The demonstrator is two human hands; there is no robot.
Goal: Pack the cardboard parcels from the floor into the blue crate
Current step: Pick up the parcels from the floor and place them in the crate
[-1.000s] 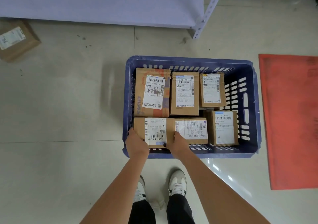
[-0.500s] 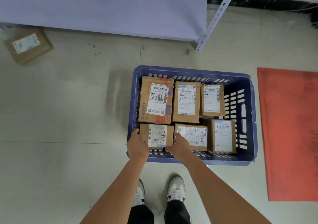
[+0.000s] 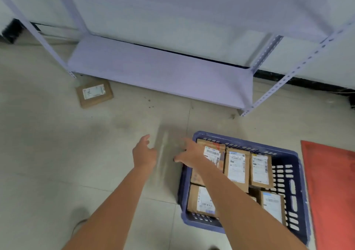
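Observation:
The blue crate (image 3: 286,154) stands on the floor at the lower right, holding several cardboard parcels with white labels, such as one at its middle (image 3: 237,168). One more cardboard parcel (image 3: 94,95) lies flat on the floor at the upper left, by the shelf's front leg. My left hand (image 3: 143,154) is stretched out over bare floor left of the crate, fingers apart and empty. My right hand (image 3: 189,153) hovers above the crate's far left corner, fingers spread, holding nothing.
A pale metal shelf unit (image 3: 163,71) stands ahead, its low shelf just above the floor. A red mat (image 3: 332,188) lies right of the crate. Tiled floor stretches between my hands and the loose parcel.
Both hands let go of the parcel at the crate's near left and reached forward and left. My view swung up toward the shelf and the loose parcel.

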